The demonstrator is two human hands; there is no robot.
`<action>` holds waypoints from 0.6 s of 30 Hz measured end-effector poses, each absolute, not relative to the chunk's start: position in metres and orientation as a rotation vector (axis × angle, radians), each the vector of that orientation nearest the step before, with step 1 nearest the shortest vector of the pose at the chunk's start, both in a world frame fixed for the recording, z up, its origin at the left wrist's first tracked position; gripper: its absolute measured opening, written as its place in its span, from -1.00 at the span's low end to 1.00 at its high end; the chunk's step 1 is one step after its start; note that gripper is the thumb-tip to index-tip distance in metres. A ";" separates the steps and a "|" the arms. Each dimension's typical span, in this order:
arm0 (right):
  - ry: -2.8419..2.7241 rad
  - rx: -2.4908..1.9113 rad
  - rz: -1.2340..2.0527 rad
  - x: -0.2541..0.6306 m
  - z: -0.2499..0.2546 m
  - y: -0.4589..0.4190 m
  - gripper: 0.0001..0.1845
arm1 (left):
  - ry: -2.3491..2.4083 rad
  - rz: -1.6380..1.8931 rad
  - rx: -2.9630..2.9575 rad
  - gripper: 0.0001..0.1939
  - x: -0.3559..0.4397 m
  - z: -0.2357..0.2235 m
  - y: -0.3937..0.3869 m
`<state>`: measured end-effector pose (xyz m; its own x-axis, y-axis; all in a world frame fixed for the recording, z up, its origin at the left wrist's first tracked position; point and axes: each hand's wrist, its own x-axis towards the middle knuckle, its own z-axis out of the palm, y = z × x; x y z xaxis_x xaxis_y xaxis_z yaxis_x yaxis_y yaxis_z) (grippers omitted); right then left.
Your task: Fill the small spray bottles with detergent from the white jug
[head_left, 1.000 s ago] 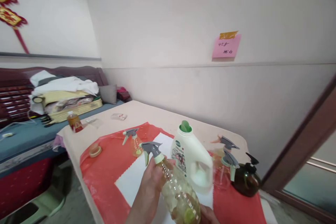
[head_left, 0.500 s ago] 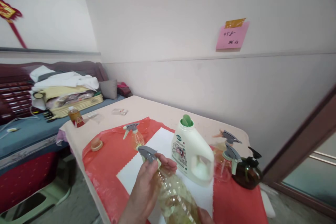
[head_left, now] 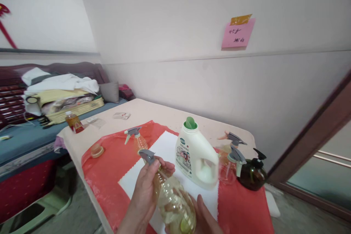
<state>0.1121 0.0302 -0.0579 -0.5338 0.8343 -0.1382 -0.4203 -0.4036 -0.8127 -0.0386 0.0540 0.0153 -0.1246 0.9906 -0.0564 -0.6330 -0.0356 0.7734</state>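
Observation:
A clear, faceted spray bottle (head_left: 175,199) with a grey trigger head lies tilted between my hands. My left hand (head_left: 146,186) is wrapped round its neck, just below the sprayer. Low in the view, my right hand (head_left: 204,214) supports the bottle's lower body, its thumb raised along the side and its other fingers mostly hidden behind the bottle. Just beyond stands a cream detergent jug (head_left: 194,157) with a green spout and no cap on it. It rests on a white scalloped sheet (head_left: 131,179) laid over red plastic (head_left: 101,182).
Right of the jug stand a clear spray bottle (head_left: 227,172), another sprayer (head_left: 233,138) behind it, and a dark pump bottle (head_left: 252,175). Further left are a small spray bottle (head_left: 140,142), a round cap (head_left: 97,150) and a drink bottle (head_left: 74,121) near the table's edge.
The held spray bottle has turned and shifted slightly left. More of my right hand shows beside it, with the thumb lifted. The whole view has shifted a little.

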 end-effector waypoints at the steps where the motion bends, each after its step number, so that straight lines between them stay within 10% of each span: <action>1: -0.948 -0.685 2.040 0.111 -0.058 0.030 -0.20 | 0.791 1.532 0.644 -0.77 -0.039 0.015 0.054; 9: -1.442 -1.213 1.094 0.104 -0.083 0.031 -0.07 | 0.931 1.739 0.536 -0.71 -0.043 0.010 0.061; 18: -1.502 -1.465 0.994 0.103 -0.118 0.037 -0.18 | 0.808 2.222 0.277 -0.77 -0.117 0.027 0.071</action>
<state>0.1026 0.0374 -0.1177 -0.0121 0.9998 0.0186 0.3738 0.0218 -0.9272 -0.1168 0.0707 0.0267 -0.7007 0.7120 -0.0466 -0.5756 -0.5254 0.6266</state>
